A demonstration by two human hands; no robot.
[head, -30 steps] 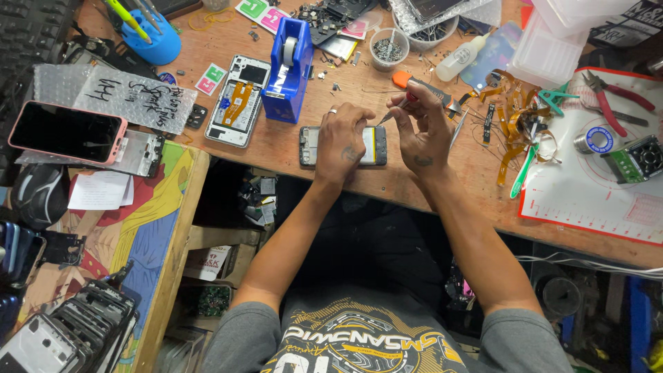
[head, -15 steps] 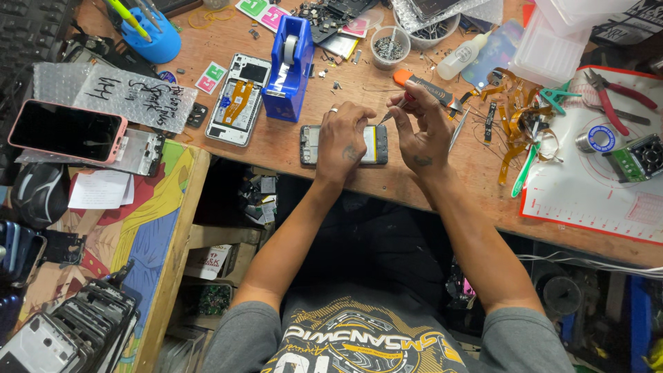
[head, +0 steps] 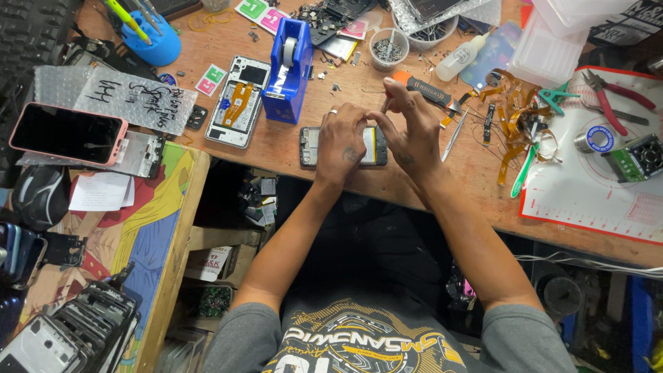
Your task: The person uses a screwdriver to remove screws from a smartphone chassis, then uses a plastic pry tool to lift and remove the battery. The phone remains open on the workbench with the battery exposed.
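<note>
An opened phone (head: 309,146) lies back-up near the front edge of the wooden bench (head: 476,179), its insides showing. My left hand (head: 340,141) rests on its middle, ring on one finger, fingertips bent down onto it. My right hand (head: 409,128) hovers over the phone's right end, thumb and forefinger pinched close to the left fingertips, other fingers raised. Whatever they pinch is too small to make out. An orange-handled tool (head: 423,88) lies just behind my right hand, and metal tweezers (head: 454,135) lie to its right.
A blue tape dispenser (head: 288,70) and a second open phone (head: 238,102) stand left of my hands. Orange flex cables (head: 511,114), red pliers (head: 615,97) and a white mat (head: 594,186) fill the right. A pink-cased phone (head: 65,134) lies far left.
My right hand's fingers have spread and lifted slightly above the phone. My left hand has stayed on the phone.
</note>
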